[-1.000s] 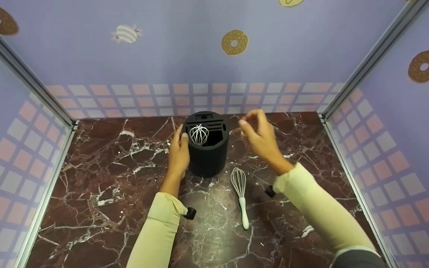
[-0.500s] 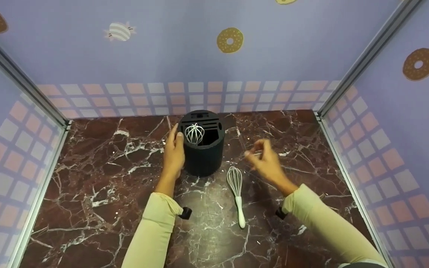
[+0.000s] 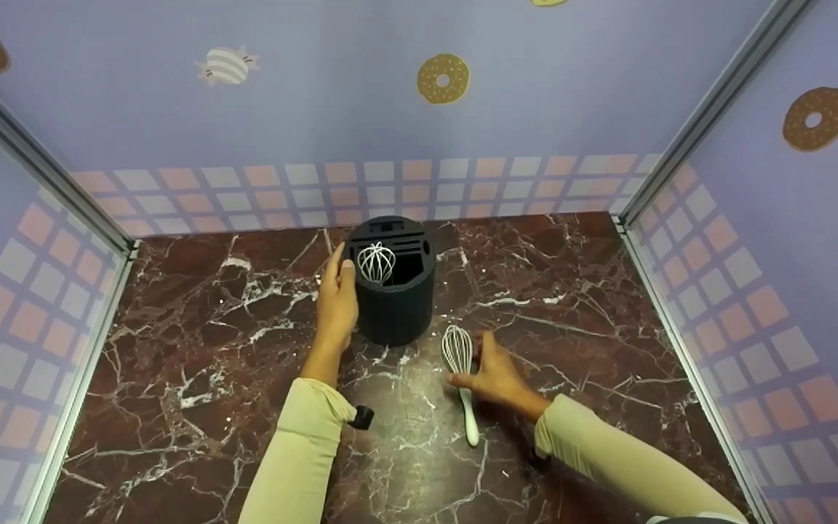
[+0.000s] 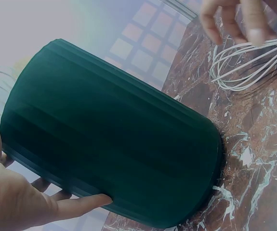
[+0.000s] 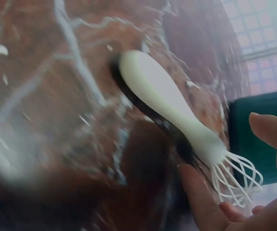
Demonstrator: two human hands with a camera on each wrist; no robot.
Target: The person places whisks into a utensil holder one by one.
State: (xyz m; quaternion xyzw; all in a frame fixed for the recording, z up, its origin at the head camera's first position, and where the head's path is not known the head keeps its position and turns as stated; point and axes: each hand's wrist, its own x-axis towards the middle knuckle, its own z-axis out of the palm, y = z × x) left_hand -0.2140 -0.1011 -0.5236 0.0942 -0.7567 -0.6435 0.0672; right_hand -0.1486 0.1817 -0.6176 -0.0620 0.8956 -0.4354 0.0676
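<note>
A dark green, nearly black utensil holder (image 3: 396,316) stands upright on the marble-patterned surface. The wire head of one whisk (image 3: 376,263) shows in its larger opening; the rest of that whisk is hidden. My left hand (image 3: 337,302) rests against the holder's left side, and its fingers touch the wall in the left wrist view. A second whisk (image 3: 469,416), with a white handle and white wires, lies in front of the holder. My right hand (image 3: 495,375) is over this whisk, thumb and fingers spread on either side of it where wires meet handle.
The marble-patterned surface (image 3: 193,349) is dark red with pale veins. Panels enclose it at the back (image 3: 302,109), left and right, printed with sweets and pink-and-white checks. The holder's top also has narrow slots (image 3: 390,236).
My right hand has come down from beside the holder's top to the lying whisk. My left hand stays against the holder. The head view has shifted slightly.
</note>
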